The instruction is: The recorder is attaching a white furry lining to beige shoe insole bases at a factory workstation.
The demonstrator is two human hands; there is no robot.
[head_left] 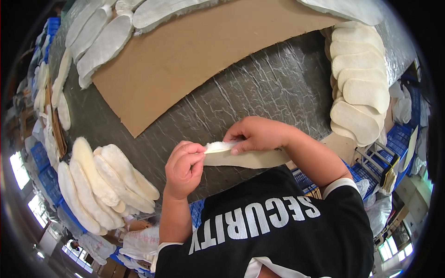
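Fleece (215,146) is pinched by the left hand (184,167) and the right hand (260,136); cream insoles (359,83) are stacked toward two o'clock.

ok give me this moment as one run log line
left fingers: pinching white fleecy insole | right fingers: holding same insole | nearby: lower-left insole pile, right insole pile, cardboard sheet, dark tabletop

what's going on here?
A person's left hand and right hand pinch a fleecy insole near the table's close edge. A fleecy pile lies left, and an overlapping cream stack lies right. A cardboard sheet lies beyond the hands.
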